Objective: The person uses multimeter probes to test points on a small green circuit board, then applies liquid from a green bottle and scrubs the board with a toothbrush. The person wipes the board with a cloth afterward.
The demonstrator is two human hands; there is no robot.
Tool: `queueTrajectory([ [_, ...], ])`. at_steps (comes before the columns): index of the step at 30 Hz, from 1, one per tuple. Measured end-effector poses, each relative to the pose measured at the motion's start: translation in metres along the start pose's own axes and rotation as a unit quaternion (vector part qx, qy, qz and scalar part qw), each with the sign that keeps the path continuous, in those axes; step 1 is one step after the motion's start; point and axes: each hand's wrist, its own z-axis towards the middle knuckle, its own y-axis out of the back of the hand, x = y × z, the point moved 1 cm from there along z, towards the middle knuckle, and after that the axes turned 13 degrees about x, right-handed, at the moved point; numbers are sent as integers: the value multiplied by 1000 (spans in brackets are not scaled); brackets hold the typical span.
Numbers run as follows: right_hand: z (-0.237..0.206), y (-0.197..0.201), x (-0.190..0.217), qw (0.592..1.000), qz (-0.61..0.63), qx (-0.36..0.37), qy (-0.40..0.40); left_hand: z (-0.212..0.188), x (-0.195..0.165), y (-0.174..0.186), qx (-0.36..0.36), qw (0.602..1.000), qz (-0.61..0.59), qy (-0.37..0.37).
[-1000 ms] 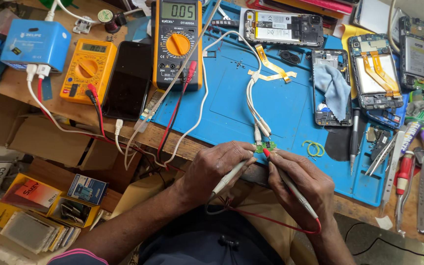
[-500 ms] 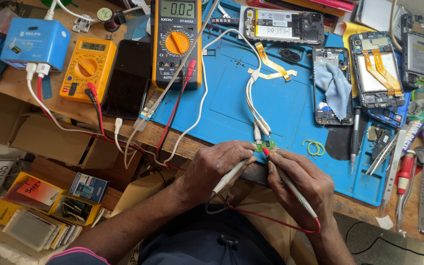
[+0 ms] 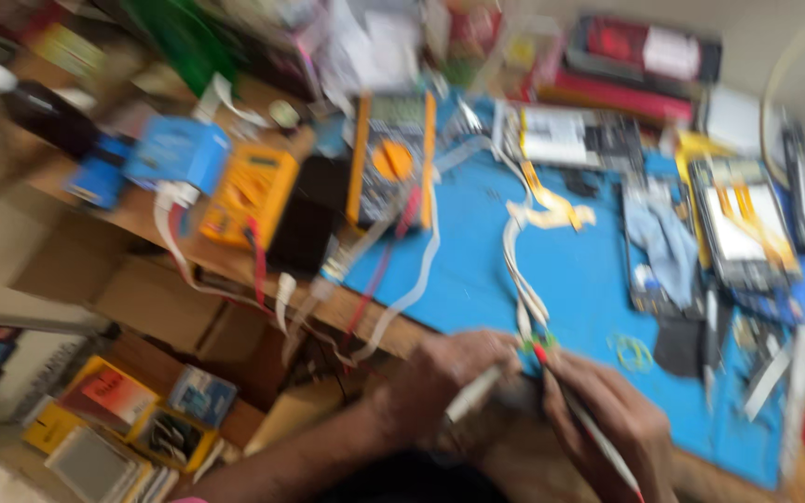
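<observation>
1. The small green circuit board lies at the lower centre of the frame, on the near edge of the blue rubber work mat. White flat ribbon cables run up from it toward the frame's centre. The frame is motion-blurred, so fine detail on the board cannot be read.
2. The right hand, at lower right, is closed in a pen grip on the red-tipped slim test probe. Its tip rests at the board.
3. The left hand, at lower centre, is closed around the white slim test probe, which angles toward the same board from the left.
4. Judged step: probing two points on the board, both tips at or on it.
5. Judged need for the next move: keep both tips steady on their contacts while the reading is taken.
6. The orange-framed grey multimeter with a round orange dial stands at upper centre; its display is too blurred to read.
7. Further out: a yellow handheld multimeter at upper left, with a black slab-like phone beside it.
8. An opened phone with yellow flex strips lies at upper right.
</observation>
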Motion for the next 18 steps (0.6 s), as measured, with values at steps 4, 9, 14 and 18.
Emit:
queueTrajectory([
  [4, -11, -42, -59, 999, 16, -47, 21, 2, 7, -6, -8, 1000, 16, -2],
  [9, -33, -106, -133, 992, 71, -104, -13, 6, 16, -22, -50, 998, 28, 15],
  [14, -24, -92, -125, 996, 54, -67, -1, 8, 12, -20, -42, 999, 23, 18],
  [18, -7, -34, -60, 997, 75, -3, 23, 9, 2, -7, -31, 998, 56, 6],
])
